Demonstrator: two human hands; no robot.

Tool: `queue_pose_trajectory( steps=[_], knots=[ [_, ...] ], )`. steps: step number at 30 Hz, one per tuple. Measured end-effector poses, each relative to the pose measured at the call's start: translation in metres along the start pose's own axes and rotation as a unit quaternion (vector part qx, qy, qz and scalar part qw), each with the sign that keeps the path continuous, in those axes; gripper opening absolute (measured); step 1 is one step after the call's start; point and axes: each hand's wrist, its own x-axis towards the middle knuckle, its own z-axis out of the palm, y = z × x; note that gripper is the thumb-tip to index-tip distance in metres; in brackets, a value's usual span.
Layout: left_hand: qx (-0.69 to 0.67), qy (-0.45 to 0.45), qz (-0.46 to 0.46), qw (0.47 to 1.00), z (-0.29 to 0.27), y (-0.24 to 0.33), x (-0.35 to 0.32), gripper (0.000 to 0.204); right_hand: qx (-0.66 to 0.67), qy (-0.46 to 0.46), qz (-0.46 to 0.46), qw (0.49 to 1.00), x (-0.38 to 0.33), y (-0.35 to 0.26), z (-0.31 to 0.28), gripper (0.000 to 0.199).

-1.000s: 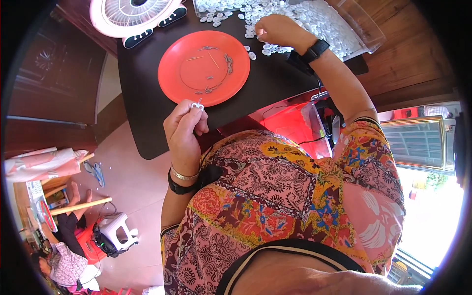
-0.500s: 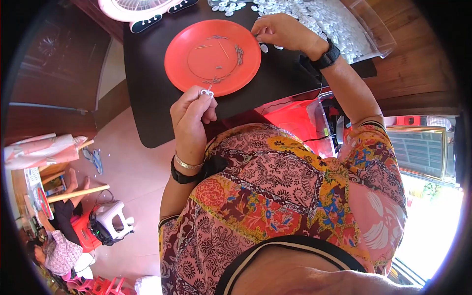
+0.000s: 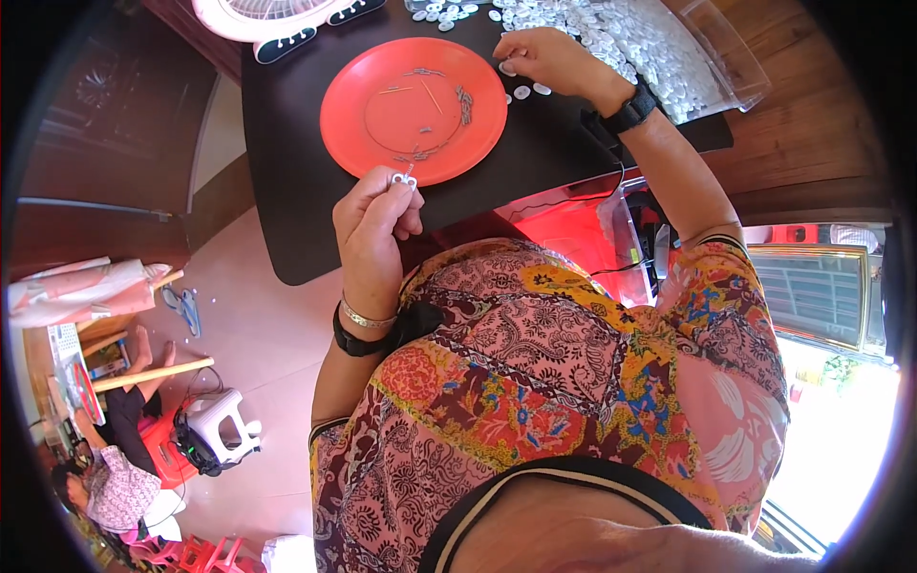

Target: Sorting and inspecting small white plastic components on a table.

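My left hand is closed at the near rim of the red plate, pinching a small white plastic piece with two round holes. A thin metal pin points up from that piece over the plate. Beyond the plate's right rim, my right hand has thumb and forefinger pinched on what looks like a small white oval plastic piece. Small grey metal pieces lie in clusters on the plate, with two thin brass-coloured sticks. Loose white oval pieces lie beneath my right hand.
A heap of white oval pieces spreads from a clear plastic tray at the far right of the black table. A pink fan stands at the far left. Another person sits at lower left, near a white stool.
My right hand has shifted slightly, its fingertips lifting away from the table and plate rim. Loose oval pieces under it now lie differently. My left hand keeps its pinch almost unmoved.
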Motion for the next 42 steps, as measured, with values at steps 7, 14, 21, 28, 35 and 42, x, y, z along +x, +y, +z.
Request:
queue_pose_trajectory(
  steps=[7, 14, 21, 28, 35, 42],
  knots=[
    [-0.001, -0.015, 0.024, 1.0, 0.0, 0.005, 0.006, 0.02, 0.334, -0.014, 0.028, 0.942, -0.015, -0.056, -0.021, 0.021],
    [-0.002, -0.033, 0.053, 0.998, 0.009, 0.017, 0.012, 0.023, 0.552, 0.001, 0.004, 0.834, -0.022, -0.113, -0.005, 0.02],
    [-0.099, -0.046, 0.088, 0.99, 0.01, 0.01, 0.016, 0.025, 0.559, 0.009, -0.039, 0.828, -0.027, -0.146, 0.011, 0.016],
    [-0.068, -0.049, 0.09, 0.992, 0.009, 0.015, 0.017, 0.026, 0.565, 0.034, -0.043, 0.824, -0.026, -0.147, 0.02, 0.016],
    [0.227, -0.101, 0.194, 0.949, 0.016, 0.051, 0.028, 0.019, 0.594, 0.118, -0.002, 0.796, -0.028, -0.132, 0.01, 0.02],
    [0.514, -0.251, 0.364, 0.735, 0.065, 0.069, 0.044, 0.014, 0.528, 0.27, 0.131, 0.795, -0.052, -0.123, -0.008, 0.02]
  ],
)
